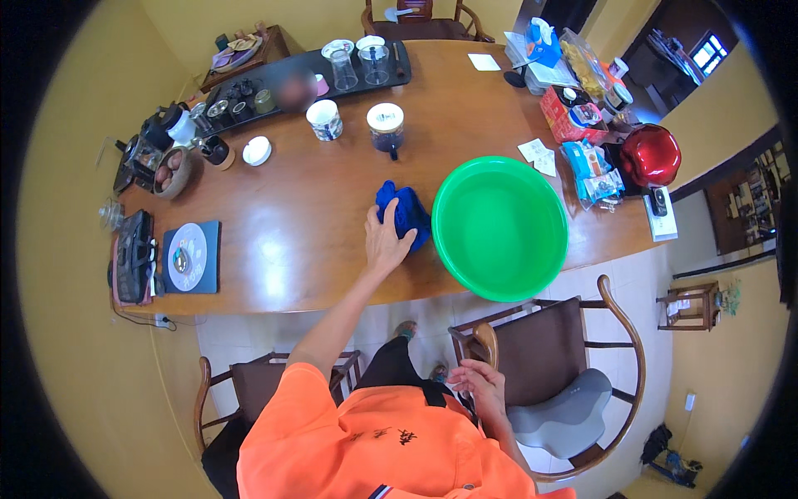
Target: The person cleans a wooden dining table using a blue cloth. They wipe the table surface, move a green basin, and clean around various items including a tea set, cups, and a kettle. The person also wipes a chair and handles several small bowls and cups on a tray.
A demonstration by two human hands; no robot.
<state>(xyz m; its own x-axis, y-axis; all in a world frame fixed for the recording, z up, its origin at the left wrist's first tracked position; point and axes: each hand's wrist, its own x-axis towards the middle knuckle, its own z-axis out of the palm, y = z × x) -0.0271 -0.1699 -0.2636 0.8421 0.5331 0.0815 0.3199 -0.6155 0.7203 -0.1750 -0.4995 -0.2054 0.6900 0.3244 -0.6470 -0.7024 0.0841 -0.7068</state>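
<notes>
On the wooden table (307,241), a crumpled dark blue cloth (410,218) lies just left of a large green plastic basin (500,229). Fingers and thumb of my left hand (388,241) are closed over the cloth's near left side, pressing it to the tabletop. The basin sits close to the table's front edge, and its inside looks plain green. My right hand (482,387) hangs low in front of my body, beside a chair's armrest. Its fingers are loosely bent and apart, with nothing visible in them.
A lidded glass mug (386,131) and a patterned white canister (324,121) stand beyond the cloth. A long black tray (366,86) with glassware lies at the back. Packages (592,170) and a red glossy container (651,155) crowd the right. Wooden chairs (544,341) stand at the front edge.
</notes>
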